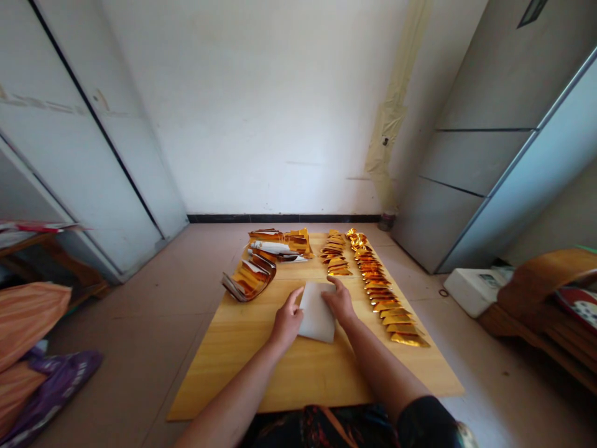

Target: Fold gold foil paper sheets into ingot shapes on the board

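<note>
Fingers flat on a white sheet [317,317]
The left hand [285,322] lays stretched fingers along its left edge and the right hand [340,303] presses closed fingers on its top right corner; even pressure should keep it square. Plain and matt, it lies mid wooden board [261,373], beside gold foil folds [380,292]

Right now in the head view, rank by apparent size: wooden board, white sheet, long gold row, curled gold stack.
wooden board
long gold row
white sheet and curled gold stack look alike; the stack lies farther, so unranked
</note>
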`<action>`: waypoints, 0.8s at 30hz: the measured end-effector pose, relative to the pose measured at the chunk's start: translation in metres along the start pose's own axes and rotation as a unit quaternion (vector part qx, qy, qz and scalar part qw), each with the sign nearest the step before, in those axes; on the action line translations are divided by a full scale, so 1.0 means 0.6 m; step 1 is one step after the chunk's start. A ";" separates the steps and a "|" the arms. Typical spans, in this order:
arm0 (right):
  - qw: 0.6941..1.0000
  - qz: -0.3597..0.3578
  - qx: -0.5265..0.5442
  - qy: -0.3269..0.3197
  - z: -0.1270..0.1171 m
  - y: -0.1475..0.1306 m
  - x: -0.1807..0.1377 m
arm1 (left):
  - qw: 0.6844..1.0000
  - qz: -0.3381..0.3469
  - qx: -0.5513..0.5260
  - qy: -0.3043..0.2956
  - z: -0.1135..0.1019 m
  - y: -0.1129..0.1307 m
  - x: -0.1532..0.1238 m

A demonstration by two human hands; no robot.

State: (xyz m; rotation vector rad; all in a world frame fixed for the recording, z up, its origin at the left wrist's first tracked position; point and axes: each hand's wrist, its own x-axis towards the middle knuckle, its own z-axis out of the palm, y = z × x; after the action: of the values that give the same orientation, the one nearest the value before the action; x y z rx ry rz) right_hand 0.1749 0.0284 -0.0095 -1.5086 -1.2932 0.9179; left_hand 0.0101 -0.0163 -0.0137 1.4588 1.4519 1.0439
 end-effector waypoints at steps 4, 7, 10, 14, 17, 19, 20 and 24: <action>0.963 -0.106 -0.244 -0.043 0.001 0.007 0.007 | 0.986 0.047 0.152 -0.059 0.000 0.003 -0.007; 0.920 -0.162 -0.349 -0.069 0.003 0.008 0.003 | 0.967 0.059 0.235 -0.073 -0.002 0.006 -0.011; 0.888 -0.182 -0.415 -0.075 0.005 0.008 0.001 | 0.956 0.084 0.256 -0.112 -0.007 0.007 -0.018; 0.862 -0.197 -0.459 -0.084 0.009 0.004 0.002 | 0.945 0.135 0.223 -0.195 -0.022 0.004 -0.029; 0.842 -0.217 -0.487 -0.081 0.013 0.002 0.002 | 0.942 0.155 0.209 -0.214 -0.031 -0.003 -0.032; 0.826 -0.233 -0.507 -0.081 0.014 0.001 0.001 | 0.942 0.159 0.221 -0.196 -0.031 -0.006 -0.033; 0.818 -0.244 -0.515 -0.080 0.014 0.001 0.000 | 0.942 0.161 0.234 -0.177 -0.030 -0.007 -0.033; 0.803 -0.314 -0.506 -0.028 0.012 -0.001 -0.003 | 0.926 0.202 0.307 -0.090 -0.019 -0.008 -0.038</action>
State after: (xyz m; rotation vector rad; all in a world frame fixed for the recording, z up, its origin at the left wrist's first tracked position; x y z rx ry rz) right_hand 0.1677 0.0278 -0.0114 -1.5662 -2.3282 -0.2679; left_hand -0.0023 -0.0393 -0.0146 2.3147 1.4423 0.6731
